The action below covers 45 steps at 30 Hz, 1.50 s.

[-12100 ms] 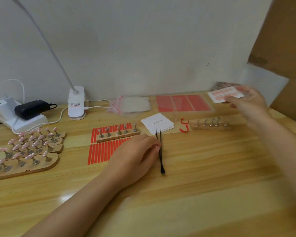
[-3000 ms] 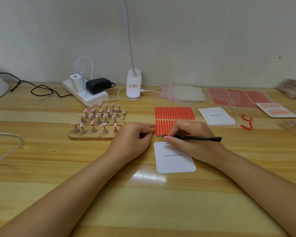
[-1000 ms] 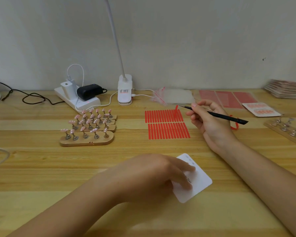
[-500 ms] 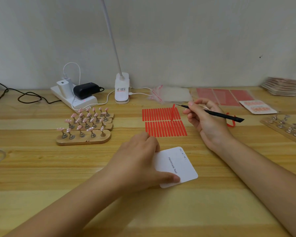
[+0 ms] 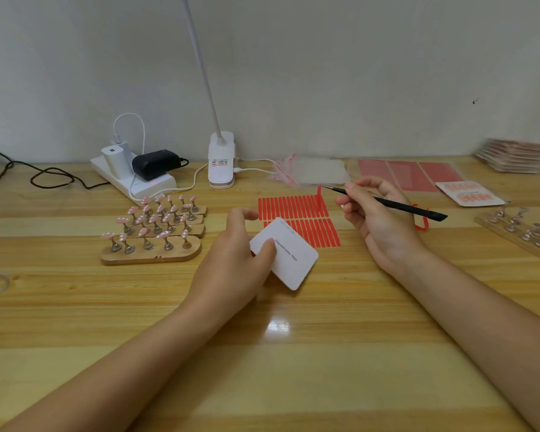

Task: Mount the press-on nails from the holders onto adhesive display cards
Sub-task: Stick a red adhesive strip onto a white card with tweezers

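Your left hand [image 5: 234, 260] pinches a white round-cornered display card [image 5: 286, 254], thumb on its face, and holds it tilted above the wooden table [image 5: 293, 353], its far corner over the lower row of the red adhesive strip sheet [image 5: 296, 218]. Your right hand [image 5: 378, 219] is curled round black fine-tipped tweezers [image 5: 384, 201]. Their tip pinches one red adhesive strip [image 5: 319, 194], which stands upright, its lower end at the sheet's upper row. Whether it is fully free of the sheet cannot be told.

The pink press-on nails [image 5: 156, 219] remain on their metal pegs in the wooden holders [image 5: 152, 255], left of the card; none is mounted. A second wooden holder with bare metal pegs [image 5: 524, 229] lies at the right edge.

Risks, as judged:
- The lifted strip may curl onto itself or cling to the tweezers, since only one end is gripped.
- It may land crooked on the card, because the card is tilted and held in the air by one edge.
- The card's corner may press onto the strips beneath it and disturb the sheet.
- Your left forearm passes near the loaded holders; a sideways sweep could knock nails off their pegs.

Legible writing: the card reads "Handmade Nail". The label on the white clip lamp base [image 5: 221, 160] is too small to read.
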Tool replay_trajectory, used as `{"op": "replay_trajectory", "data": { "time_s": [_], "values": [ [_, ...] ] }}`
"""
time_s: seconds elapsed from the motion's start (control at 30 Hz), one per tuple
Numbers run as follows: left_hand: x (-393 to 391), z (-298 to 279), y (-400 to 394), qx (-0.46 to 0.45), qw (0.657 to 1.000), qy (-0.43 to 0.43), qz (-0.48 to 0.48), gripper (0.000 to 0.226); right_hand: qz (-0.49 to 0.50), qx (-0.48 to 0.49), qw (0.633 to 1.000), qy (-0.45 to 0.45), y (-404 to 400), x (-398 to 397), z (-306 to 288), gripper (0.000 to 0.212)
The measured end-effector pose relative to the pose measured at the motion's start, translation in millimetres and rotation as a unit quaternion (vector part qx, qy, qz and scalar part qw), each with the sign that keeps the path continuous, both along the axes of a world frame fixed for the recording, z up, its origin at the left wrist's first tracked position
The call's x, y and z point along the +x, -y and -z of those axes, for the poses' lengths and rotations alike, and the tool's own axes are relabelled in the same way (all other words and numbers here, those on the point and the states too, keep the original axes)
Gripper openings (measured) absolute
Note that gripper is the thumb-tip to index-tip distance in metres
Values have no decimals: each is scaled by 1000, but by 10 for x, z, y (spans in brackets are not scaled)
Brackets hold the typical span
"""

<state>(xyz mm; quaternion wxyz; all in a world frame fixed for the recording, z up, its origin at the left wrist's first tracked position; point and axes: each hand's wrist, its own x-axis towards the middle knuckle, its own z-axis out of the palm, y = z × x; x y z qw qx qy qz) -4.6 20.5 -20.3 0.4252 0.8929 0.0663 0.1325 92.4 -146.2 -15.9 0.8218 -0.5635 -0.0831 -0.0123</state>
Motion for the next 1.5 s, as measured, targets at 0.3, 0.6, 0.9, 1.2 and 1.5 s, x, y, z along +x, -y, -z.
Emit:
{"op": "replay_trajectory", "data": {
  "time_s": [0.3, 0.6, 0.9, 1.2, 1.5],
  "values": [
    [-127, 8, 153, 233, 972, 0, 5, 49, 5, -10, 1000, 0, -3, -12, -12, 13],
    [-81, 46, 47, 339, 935, 34, 94, 34, -7, -20, 1000, 13, -21, -31, -15, 14],
    [36, 82, -83, 320, 928, 43, 185, 33, -11, -33, 999, 23, -22, -32, 17, 14],
    [93, -61, -107, -114, 989, 45, 82, 12, 3, -95, 992, 89, -56, -94, 29, 13],
    [120, -231, -154, -347, 933, -81, 48, 16, -19, -165, 962, 216, -175, -279, 7, 16]
  ]
}}
